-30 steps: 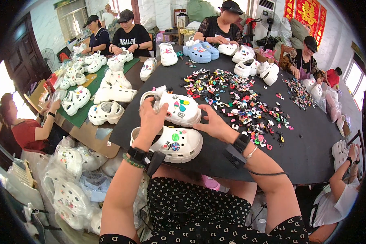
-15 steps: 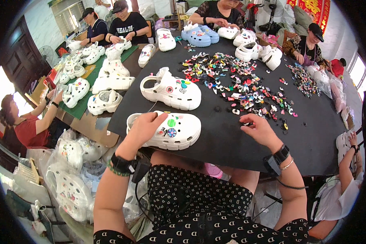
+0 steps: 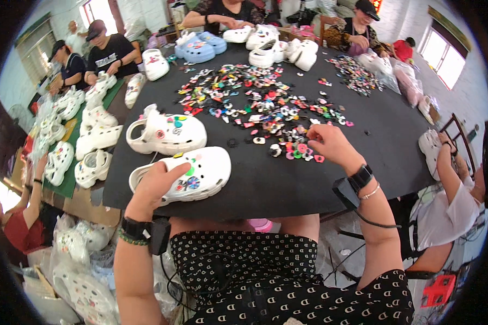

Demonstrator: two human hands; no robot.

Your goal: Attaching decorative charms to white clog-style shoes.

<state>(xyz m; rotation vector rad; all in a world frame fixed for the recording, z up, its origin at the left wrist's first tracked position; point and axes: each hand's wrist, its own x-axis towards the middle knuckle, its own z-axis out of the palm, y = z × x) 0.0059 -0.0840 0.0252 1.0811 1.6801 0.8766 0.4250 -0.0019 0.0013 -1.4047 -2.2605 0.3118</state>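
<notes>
My left hand [image 3: 158, 183] grips a white clog [image 3: 211, 165] at its heel, thumb laid over the top. Green, blue and yellow charms sit in this clog's holes, and its toe points right. Just beyond it stands a second white clog [image 3: 184, 135], also decorated with charms, something white rising at its opening. Over the near right edge of a pile of small colourful shoe charms [image 3: 265, 100], my right hand [image 3: 335, 145] has its fingers curled in. Whatever its fingertips hold, if anything, is hidden.
Light blue clogs [image 3: 198, 49] and more white clogs [image 3: 263, 51] stand on the far side of the black table [image 3: 287, 189]. A smaller charm pile [image 3: 355, 75] lies far right. Several people work around; a co-worker's hand [image 3: 444, 138] rests on a white clog at right.
The view has turned right, shifting the table leftward in the picture. My right hand has reached farther forward to the charm pile's edge. My left hand stays on the clog.
</notes>
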